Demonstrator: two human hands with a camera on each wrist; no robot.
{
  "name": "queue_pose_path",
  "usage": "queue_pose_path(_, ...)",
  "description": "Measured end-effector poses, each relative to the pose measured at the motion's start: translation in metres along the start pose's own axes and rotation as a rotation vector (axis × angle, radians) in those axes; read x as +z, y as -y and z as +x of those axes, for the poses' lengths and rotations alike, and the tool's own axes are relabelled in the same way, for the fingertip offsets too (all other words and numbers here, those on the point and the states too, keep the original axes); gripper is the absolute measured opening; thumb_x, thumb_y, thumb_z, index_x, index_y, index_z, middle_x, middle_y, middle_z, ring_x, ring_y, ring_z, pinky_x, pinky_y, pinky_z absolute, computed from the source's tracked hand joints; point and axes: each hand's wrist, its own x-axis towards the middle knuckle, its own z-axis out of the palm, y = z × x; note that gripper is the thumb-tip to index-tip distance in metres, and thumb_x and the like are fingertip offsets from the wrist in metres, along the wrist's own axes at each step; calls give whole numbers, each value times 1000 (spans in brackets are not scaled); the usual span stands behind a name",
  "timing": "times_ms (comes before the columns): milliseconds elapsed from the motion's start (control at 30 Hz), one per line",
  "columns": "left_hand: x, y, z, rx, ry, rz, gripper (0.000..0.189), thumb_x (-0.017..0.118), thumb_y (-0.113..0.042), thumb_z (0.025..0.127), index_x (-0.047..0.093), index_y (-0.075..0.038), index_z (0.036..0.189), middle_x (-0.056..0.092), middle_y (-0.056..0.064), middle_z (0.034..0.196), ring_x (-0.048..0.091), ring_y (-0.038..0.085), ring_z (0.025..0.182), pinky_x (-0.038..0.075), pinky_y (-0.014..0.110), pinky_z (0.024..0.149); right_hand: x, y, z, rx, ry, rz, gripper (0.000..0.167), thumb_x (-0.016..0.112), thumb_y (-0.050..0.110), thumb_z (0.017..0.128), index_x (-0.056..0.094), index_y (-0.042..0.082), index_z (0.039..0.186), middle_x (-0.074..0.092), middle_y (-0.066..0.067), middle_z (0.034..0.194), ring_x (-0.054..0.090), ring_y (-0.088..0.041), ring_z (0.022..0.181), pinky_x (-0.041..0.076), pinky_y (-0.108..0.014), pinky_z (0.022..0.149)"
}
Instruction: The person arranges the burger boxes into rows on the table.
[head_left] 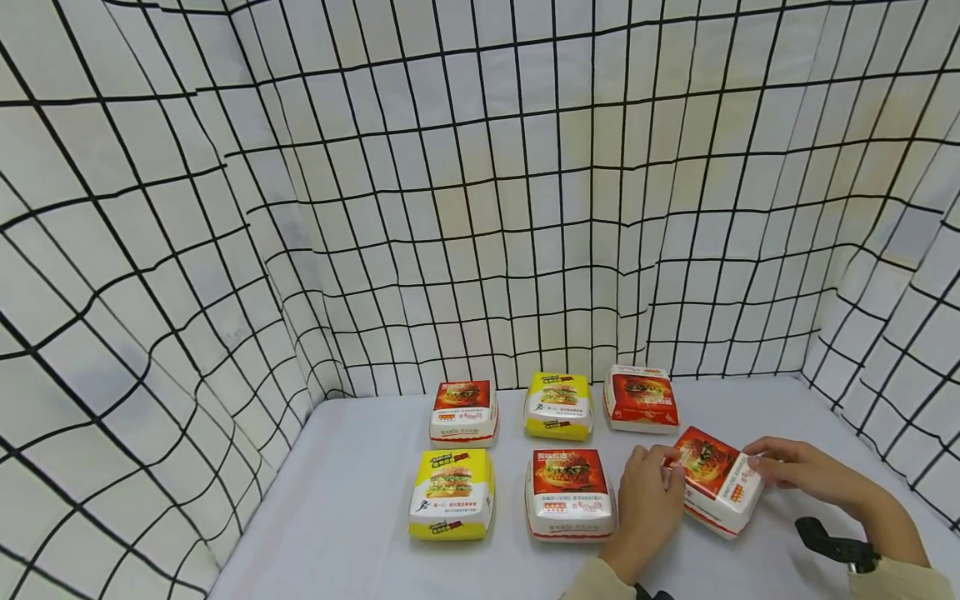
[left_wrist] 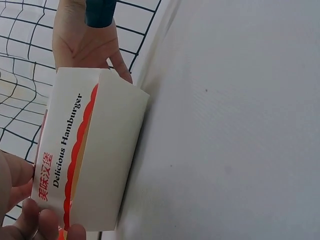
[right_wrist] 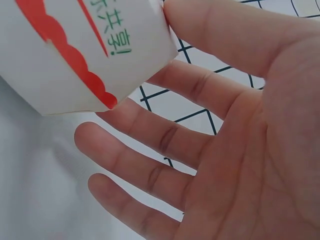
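Note:
Both hands hold a red-and-white hamburger box (head_left: 709,479), turned at an angle at the right end of the front row. The left hand (head_left: 649,496) grips its left end; in the left wrist view, the fingertips (left_wrist: 47,222) lie on the side printed "Delicious Hamburger". At the opposite end, the right hand (head_left: 813,475) pinches a corner between thumb and index finger. Its other fingers (right_wrist: 135,155) are spread below the box in the right wrist view. Close to the box's underside lies the white tabletop (left_wrist: 225,125).
Left of the hands stand a red-and-white box (head_left: 572,496) and a yellow box (head_left: 452,494). Behind them are another red box (head_left: 463,414), a yellow box (head_left: 558,406) and a tilted red box (head_left: 642,400). White cloth walls with black netting (head_left: 525,208) enclose the table.

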Motion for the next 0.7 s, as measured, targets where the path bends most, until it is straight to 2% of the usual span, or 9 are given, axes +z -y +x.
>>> queue_pose_path(100,-1,0,0,0,8,-13,17,68,-29,98,69,-32,115,43,-15,86,40,-2,72,33,16,60,0,0,0,5,4,-3,48,52,36,106,57,-3,135,63,-21,132,60,-21,107,55,-40,85)
queue_pose_path(333,-1,-3,-1,-44,19,-13,25,70,-32,96,67,-35,121,44,-12,91,40,2,73,33,19,59,-1,1,1,11,11,-25,45,52,38,106,61,0,129,65,-16,128,59,-19,107,55,-39,85)
queue_pose_path(433,-2,-3,-1,-51,20,-5,27,70,-34,96,67,-36,123,44,-12,93,41,2,76,33,20,61,-1,0,1,-12,23,-25,47,53,37,105,60,-1,132,64,-19,131,60,-20,109,56,-40,85)
queue_pose_path(700,-3,-3,-2,-46,18,16,30,70,-36,96,66,-37,126,47,-11,101,42,-1,87,39,20,70,1,0,1,-28,45,-5,59,56,35,103,48,-4,147,59,-28,136,61,-33,118,57,-52,90)
